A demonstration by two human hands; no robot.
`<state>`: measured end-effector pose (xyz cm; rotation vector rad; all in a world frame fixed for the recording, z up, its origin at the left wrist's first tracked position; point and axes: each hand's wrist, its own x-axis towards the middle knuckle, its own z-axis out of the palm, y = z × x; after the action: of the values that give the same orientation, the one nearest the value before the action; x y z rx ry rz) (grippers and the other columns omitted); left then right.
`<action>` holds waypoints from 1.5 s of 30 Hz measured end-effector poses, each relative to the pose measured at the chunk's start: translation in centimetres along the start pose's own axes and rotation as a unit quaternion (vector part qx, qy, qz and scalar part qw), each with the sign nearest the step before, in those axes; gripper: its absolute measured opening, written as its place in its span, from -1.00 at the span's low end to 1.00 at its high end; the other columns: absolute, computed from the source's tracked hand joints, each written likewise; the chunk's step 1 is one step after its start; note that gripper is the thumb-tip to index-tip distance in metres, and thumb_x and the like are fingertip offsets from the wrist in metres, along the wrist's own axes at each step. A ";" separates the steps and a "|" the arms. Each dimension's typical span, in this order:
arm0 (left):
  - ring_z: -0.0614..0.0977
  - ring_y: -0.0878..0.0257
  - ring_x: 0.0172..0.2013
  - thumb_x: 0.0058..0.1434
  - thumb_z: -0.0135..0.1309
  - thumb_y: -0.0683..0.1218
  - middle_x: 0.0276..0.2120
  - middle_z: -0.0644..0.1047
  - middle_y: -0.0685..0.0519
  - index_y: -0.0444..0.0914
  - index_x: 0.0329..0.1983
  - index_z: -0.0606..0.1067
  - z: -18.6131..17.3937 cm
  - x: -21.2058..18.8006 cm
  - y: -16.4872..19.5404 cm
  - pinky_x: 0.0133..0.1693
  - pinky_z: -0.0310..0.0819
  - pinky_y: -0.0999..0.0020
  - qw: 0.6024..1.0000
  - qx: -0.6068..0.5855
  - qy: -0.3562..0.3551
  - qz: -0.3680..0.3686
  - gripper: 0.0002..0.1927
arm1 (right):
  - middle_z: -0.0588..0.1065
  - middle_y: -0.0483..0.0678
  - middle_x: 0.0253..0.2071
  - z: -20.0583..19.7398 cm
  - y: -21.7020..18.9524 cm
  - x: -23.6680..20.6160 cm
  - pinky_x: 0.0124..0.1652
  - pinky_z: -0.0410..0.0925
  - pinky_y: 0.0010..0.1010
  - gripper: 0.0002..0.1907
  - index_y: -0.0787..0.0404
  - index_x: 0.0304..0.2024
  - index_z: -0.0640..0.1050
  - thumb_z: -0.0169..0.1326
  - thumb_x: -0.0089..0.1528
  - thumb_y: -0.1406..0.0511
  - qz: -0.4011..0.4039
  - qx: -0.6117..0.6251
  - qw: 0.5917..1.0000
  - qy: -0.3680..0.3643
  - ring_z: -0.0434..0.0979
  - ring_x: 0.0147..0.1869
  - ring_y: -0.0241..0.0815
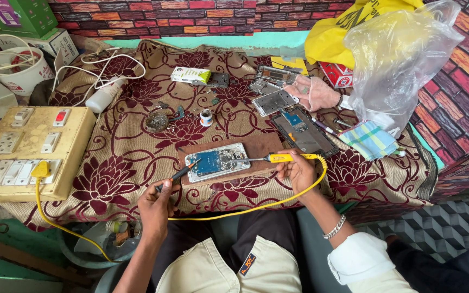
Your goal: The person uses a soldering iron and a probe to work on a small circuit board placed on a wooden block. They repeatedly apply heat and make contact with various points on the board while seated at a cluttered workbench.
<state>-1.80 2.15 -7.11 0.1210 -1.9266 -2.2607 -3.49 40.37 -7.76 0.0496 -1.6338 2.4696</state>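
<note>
Yellow-handled soldering iron [278, 158] is gripped in the right hand [298, 169], its tip resting on the exposed circuit board of an opened phone [217, 161] lying on a wooden board [261, 145]. Left hand [156, 205] is closed on dark tweezers [183, 173] touching the phone's left edge. Judged mid-repair: back cover is off, soldering is under way, reassembly is outstanding. Other dismantled phone frames [273, 101] lie beyond on the patterned cloth [126, 157].

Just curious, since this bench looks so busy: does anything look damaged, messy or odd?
Yes. The opened phone on the wooden board has its circuit bare, and more stripped phone frames lie scattered behind it. The yellow switchboard looks stained and worn. The soldering iron's yellow cord trails across the person's lap.
</note>
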 end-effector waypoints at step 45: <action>0.35 0.45 -0.71 0.36 0.09 -0.05 -0.40 0.67 0.02 -0.30 -0.07 0.59 0.4 -0.4 0.8 -0.66 0.26 0.51 1.000 0.014 0.002 0.002 -0.77 | 0.52 0.03 -0.45 0.1 -0.2 0.0 -0.43 0.41 -0.41 -0.63 0.34 -0.06 0.56 -0.10 0.38 0.16 -0.006 -0.031 0.999 -0.010 0.48 -0.47 -0.21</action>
<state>-1.45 2.47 -6.32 0.1252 -1.9558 -2.2286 -3.44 40.33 -7.50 0.0761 -1.7114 2.4163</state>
